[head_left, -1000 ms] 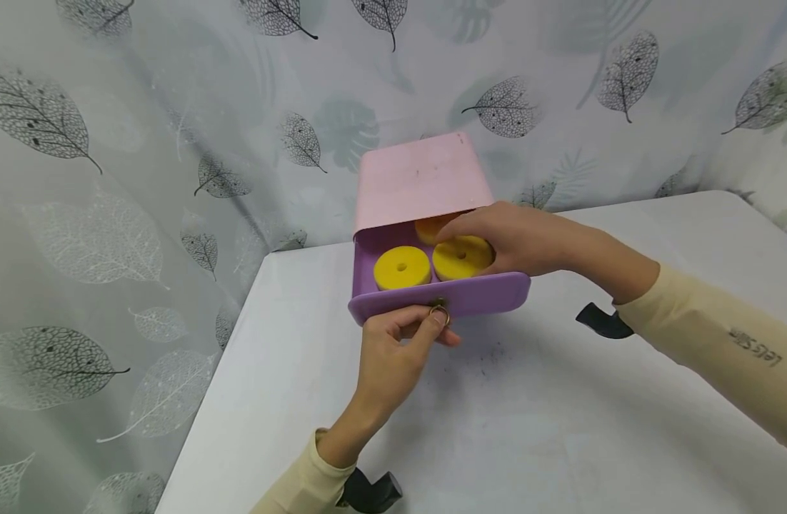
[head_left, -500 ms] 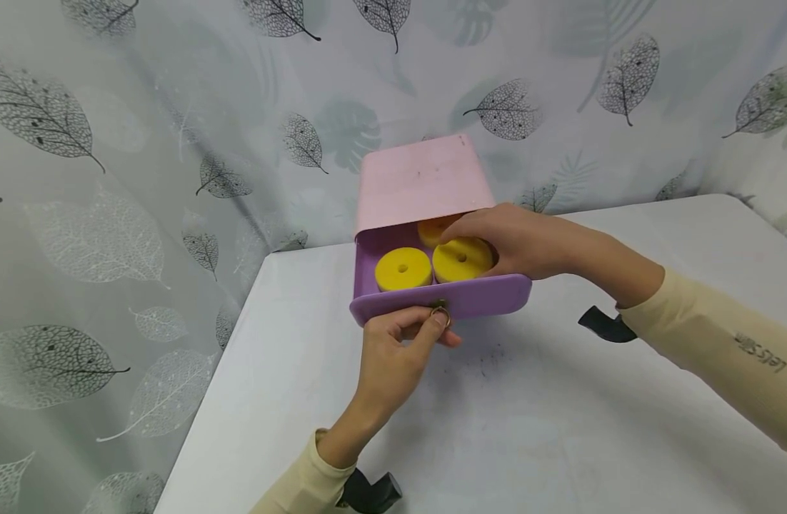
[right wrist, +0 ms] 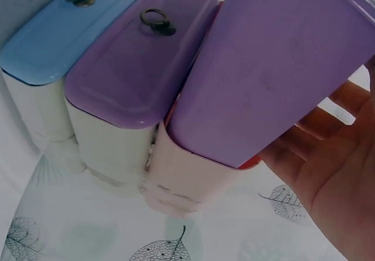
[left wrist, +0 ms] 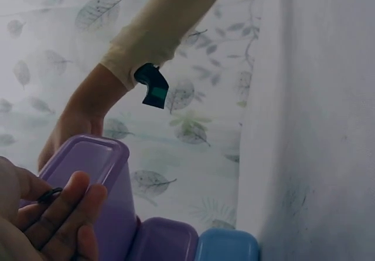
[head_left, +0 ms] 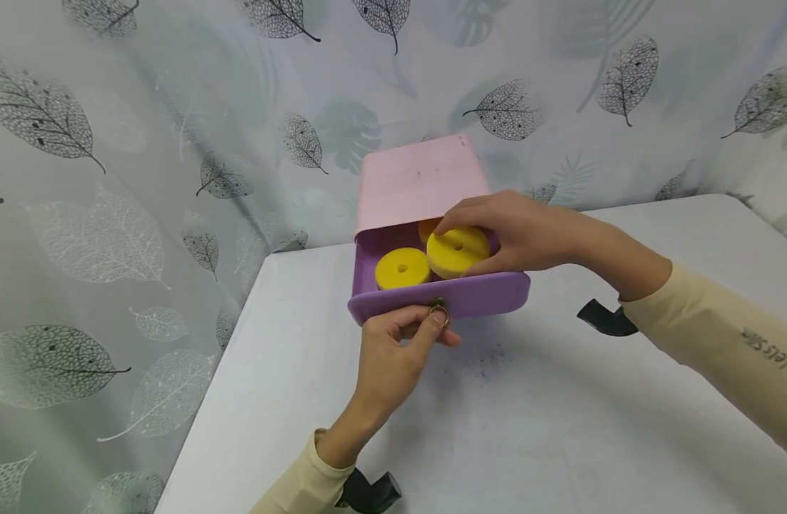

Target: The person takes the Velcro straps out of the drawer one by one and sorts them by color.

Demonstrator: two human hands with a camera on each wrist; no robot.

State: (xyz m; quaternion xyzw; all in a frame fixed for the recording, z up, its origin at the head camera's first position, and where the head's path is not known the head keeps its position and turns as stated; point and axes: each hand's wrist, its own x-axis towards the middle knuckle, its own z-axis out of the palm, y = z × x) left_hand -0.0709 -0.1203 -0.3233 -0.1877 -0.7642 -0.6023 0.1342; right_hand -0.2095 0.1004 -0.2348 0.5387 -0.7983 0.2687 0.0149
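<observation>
A purple drawer (head_left: 483, 294) stands pulled out of the pink box (head_left: 422, 178) in the head view. My left hand (head_left: 391, 353) pinches the small metal ring pull (head_left: 439, 315) on its front. Inside the drawer, my right hand (head_left: 525, 232) grips a thick yellow disc (head_left: 459, 258) with a centre hole, fingers at the far edge and thumb at the near side. This disc is slightly raised and tilted. Beside it on the left lies a second yellow disc (head_left: 401, 269). An orange round piece (head_left: 425, 228) shows behind, mostly hidden by the right hand.
Below the pulled-out drawer, the right wrist view shows another purple drawer (right wrist: 137, 61) and a blue drawer (right wrist: 58, 38), both shut and fitted with ring pulls. The unit stands on a white table (head_left: 496, 421), near a leaf-patterned curtain (head_left: 175, 143).
My right hand has lifted the right-hand yellow disc a little and shifted it slightly left within the drawer. The left hand stays on the ring pull.
</observation>
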